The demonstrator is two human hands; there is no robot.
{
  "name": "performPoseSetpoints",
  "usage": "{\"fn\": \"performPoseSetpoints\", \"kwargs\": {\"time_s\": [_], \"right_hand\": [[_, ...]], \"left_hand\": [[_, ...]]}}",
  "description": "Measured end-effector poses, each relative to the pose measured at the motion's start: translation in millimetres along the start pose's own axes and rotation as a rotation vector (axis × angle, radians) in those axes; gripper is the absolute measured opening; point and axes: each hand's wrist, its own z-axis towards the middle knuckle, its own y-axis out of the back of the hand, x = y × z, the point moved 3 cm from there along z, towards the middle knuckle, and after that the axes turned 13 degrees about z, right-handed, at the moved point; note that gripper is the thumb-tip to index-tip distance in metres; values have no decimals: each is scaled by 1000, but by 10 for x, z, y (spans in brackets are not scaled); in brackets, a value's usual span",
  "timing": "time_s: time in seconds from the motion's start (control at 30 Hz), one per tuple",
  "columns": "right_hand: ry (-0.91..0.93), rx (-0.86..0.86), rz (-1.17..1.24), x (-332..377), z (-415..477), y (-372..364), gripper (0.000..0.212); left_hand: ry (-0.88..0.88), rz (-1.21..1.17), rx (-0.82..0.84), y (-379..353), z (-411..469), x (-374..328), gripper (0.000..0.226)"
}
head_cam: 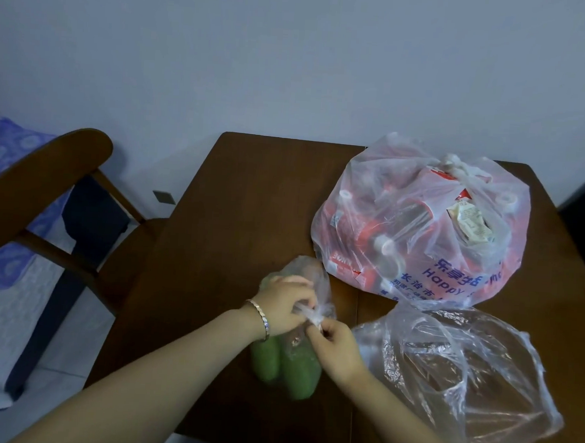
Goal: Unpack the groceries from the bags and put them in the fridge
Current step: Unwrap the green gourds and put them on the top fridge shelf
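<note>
At the near edge of the desk (244,201), the left hand (286,306) and right hand (334,347) pinch the knot (314,314) of a small bag (310,273) of green vegetables (285,364), which probably needs teasing loose next, beside an empty bag (462,386), before a tied full bag (421,222), chair (46,185) and bed (9,176) beyond.

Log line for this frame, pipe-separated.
step: untying small bag | left grip: pinches knot | right grip: pinches knot | small bag: on table, green veg inside | big bag: tied
</note>
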Motion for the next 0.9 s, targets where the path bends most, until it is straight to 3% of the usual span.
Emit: {"fn": "performPoseSetpoints", "kwargs": {"time_s": [0.07,0.13,0.27,0.33,0.4,0.47,0.53,0.6,0.67,0.73,0.8,0.9], "right_hand": [[13,32,-27,12,3,46,54],[49,33,-59,56,-11,84,54],[113,-65,11,132,-23,104,48],[63,-110,174,142,-6,126,42],[-5,-181,279,166,15,170,46],[-21,-258,297,192,39,198,52],[29,-252,268,248,53,162,53],[81,-198,234,292,68,98,55],[134,-174,196,296,82,88,58],[181,-157,157,298,89,146,57],[205,-155,162,339,98,231,57],[222,-181,222,445,146,353,56]], "left_hand": [[29,-81,-112,58,24,25,23],[32,96,-211,113,4,15,11],[-283,283,-574,8,-112,83,33],[-411,363,-636,-16,-162,115,41],[-449,397,-680,83,-229,91,44],[-327,298,-742,211,-236,135,46],[-65,204,-693,323,-195,151,43],[255,104,-478,453,-115,182,25],[547,-147,-321,532,-45,239,27],[692,-453,-333,613,13,336,35],[625,-630,-255,662,27,388,36],[317,-666,33,681,-115,267,16]]}}
